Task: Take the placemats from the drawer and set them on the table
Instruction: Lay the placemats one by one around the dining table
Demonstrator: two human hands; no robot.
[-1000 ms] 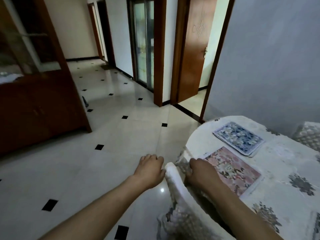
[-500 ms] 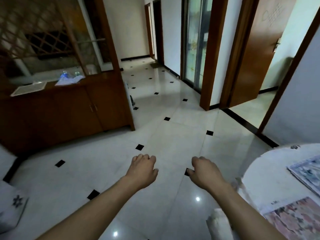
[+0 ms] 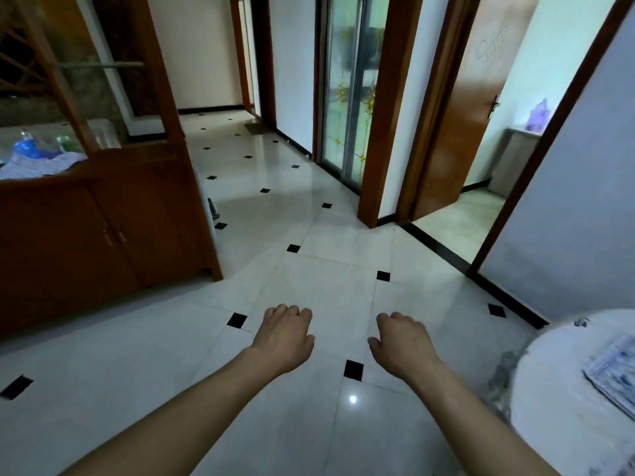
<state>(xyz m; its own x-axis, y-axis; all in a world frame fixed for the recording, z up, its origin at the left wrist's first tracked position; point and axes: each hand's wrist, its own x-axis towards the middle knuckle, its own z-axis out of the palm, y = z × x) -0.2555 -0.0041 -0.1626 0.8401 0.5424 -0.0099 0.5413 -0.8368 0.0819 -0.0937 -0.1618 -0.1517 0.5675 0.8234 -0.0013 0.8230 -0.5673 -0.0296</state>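
**Both hands empty over the floor**

Head view: both bare forearms reach forward, palms down, above the pale tiled floor [image 3: 326, 297]. The left hand [image 3: 287, 338] and the right hand [image 3: 402, 345] hang side by side and apart, with fingers loosely curled under and holding nothing. At the right edge a blue patterned placemat [image 3: 615, 376], blurred and cut off, seems to lie flat on the white-clothed table [image 3: 549, 424]. A wooden cabinet [image 3: 86, 235] stands at left.

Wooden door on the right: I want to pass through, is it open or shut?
Open. The door stands swung back, and the floor beyond shows past it.
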